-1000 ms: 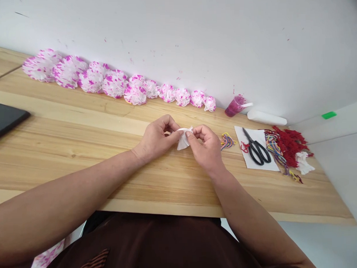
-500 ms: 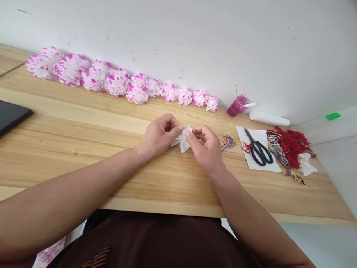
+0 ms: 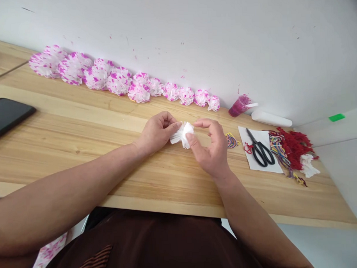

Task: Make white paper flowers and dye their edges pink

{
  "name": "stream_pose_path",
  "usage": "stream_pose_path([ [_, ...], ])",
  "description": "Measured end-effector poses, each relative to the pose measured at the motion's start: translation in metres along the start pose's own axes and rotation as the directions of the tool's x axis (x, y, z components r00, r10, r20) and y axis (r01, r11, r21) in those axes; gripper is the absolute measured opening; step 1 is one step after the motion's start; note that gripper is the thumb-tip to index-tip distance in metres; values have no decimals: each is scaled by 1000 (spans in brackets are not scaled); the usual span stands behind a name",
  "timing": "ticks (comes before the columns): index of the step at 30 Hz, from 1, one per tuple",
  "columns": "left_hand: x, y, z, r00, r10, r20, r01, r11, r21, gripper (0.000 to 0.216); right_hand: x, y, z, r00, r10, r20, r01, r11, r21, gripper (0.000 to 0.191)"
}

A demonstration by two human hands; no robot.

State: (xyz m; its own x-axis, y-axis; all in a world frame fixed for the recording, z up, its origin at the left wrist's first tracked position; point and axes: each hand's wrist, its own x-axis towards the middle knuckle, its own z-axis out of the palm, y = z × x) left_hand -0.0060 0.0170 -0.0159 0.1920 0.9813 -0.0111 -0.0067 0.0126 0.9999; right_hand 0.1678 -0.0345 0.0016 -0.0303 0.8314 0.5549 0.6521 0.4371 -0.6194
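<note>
Pinching the left end of a pleated white tissue piece (image 3: pixel 184 135) between thumb and fingers of the left hand (image 3: pixel 157 131), on or just above the wooden table (image 3: pixel 174 181) without revealing which. Holding the piece between the two hands, near the middle of the view. Resting the thumb of the right hand (image 3: pixel 210 150) against the puffed right side, with a raised forefinger and a clear gap between fingertip and thumb. Not showing the firmness of that thumb's touch. Apparently working the thin folds, so probably calling for a steady left grip close to the narrow gather, a light right touch and slow lifting of single layers; by judgement, risking a tear with any hard pull. Showing coloured cords (image 3: pixel 232 141) just beside the right hand, scissors (image 3: pixel 260 150) on white paper (image 3: pixel 263 136) farther right, and pink-splashed paper pompoms (image 3: pixel 119 80) along the wall (image 3: pixel 251 49).
</note>
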Motion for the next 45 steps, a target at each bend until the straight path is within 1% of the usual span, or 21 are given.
stream_pose_path([
  [2, 0, 1, -1, 1000, 24, -1, -24, 999, 33, 27, -2, -5, 1, 994, -84, 69, 86, 996, -23, 40],
  [3, 0, 2, -1, 999, 35, 1, -35, 998, 53, 26, -2, -5, 3, 989, -109, 98, 112, 993, -30, 45],
  [4, -1, 2, -2, 999, 41, 7, -41, 996, 76, 25, -3, -5, 4, 985, -123, 118, 128, 991, -34, 46],
  [6, -1, 3, -2, 999, 41, 24, -43, 993, 111, 22, -5, 0, 8, 982, -121, 143, 125, 992, -22, 36],
  [8, -1, 4, -2, 998, 36, 45, -41, 992, 121, 21, -6, 7, 10, 985, -85, 153, 85, 996, 5, 23],
  [10, -1, 4, -2, 998, 35, 53, -40, 993, 110, 21, -6, 12, 10, 988, -41, 150, 38, 999, 24, 20],
  [12, 0, 5, -2, 998, 29, 49, -34, 994, 102, 21, -5, 13, 9, 991, -30, 130, 25, 999, 37, 22],
  [15, 0, 6, -3, 999, 26, 45, -31, 993, 116, 20, -4, 8, 7, 991, -74, 114, 68, 996, 56, 29],
  [18, -1, 7, -3, 998, 25, 52, -32, 990, 138, 18, -5, 3, 8, 976, -126, 177, 118, 992, 52, 45],
  [20, -1, 7, -2, 999, -9, 50, 4, 994, 112, 17, -6, 4, 10, 970, -129, 204, 118, 991, 69, 42],
  [22, -1, 9, -1, 996, -70, 51, 68, 997, 35, 16, -7, 6, 12, 977, -70, 200, 49, 993, 106, 32],
  [25, -1, 12, 1, 987, -153, 52, 158, 979, -132, 16, -7, 9, 13, 979, 83, 185, -114, 980, 162, 20],
  [28, 0, 14, 3, 977, -211, 35, 212, 934, -288, 20, -6, 10, 14, 965, 195, 176, -231, 949, 213, 16],
  [30, 0, 14, 3, 978, -206, 28, 203, 923, -328, 28, -5, 11, 14, 952, 257, 168, -293, 922, 251, 17],
  [32, -1, 13, 2, 989, -142, 33, 145, 946, -290, 37, -3, 14, 14, 939, 307, 156, -341, 896, 286, 17],
  [35, -4, 13, 0, 997, -11, 74, 21, 990, -138, 47, -1, 18, 14, 914, 375, 157, -406, 849, 339, 17],
  [37, -6, 15, -1, 994, 37, 108, -31, 998, -51, 49, 1, 19, 13, 892, 419, 169, -451, 812, 370, 20],
  [41, -11, 19, -2, 990, 52, 128, -51, 999, -10, 38, 5, 19, 11, 855, 486, 181, -516, 758, 400, 23],
  [45, -14, 23, -2, 994, 49, 102, -57, 996, 75, 27, 6, 19, 9, 843, 508, 175, -532, 741, 411, 26],
])
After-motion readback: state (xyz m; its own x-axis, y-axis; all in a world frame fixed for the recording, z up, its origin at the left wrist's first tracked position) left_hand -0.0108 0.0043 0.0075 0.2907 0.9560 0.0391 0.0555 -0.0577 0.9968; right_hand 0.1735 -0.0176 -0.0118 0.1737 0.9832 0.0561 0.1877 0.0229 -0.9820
